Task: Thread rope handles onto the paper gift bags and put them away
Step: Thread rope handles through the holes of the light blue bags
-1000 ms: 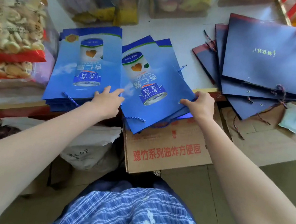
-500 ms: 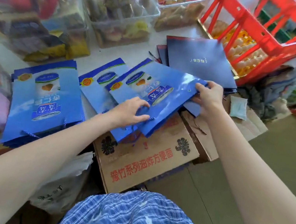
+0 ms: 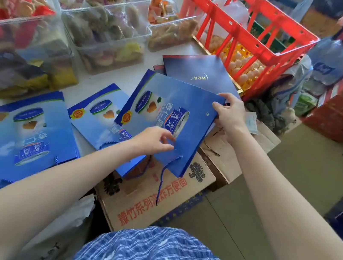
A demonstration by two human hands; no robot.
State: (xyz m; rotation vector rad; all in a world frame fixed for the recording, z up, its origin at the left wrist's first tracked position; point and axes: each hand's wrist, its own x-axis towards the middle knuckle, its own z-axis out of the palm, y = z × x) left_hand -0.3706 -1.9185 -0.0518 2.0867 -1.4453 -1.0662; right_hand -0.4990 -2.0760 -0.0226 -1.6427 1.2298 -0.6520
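red crate (image 3: pixel 249 18) beside clear snack bins (image 3: pixel 105 29), cardboard box (image 3: pixel 154 203) below.

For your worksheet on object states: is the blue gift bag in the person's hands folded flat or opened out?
Folded flat: the blue gift bag shows as one thin sheet between the right hand and left hand.

Both bare forearms reach forward. The left hand (image 3: pixel 153 140) pinches with curled fingers; the right hand (image 3: pixel 228 114) grips with thumb on top.

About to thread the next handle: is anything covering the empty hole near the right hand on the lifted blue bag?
Nothing visible does. The hole lies bare on the lifted blue bag, beside the right hand gripping that edge. The left hand is nearer the dangling rope.
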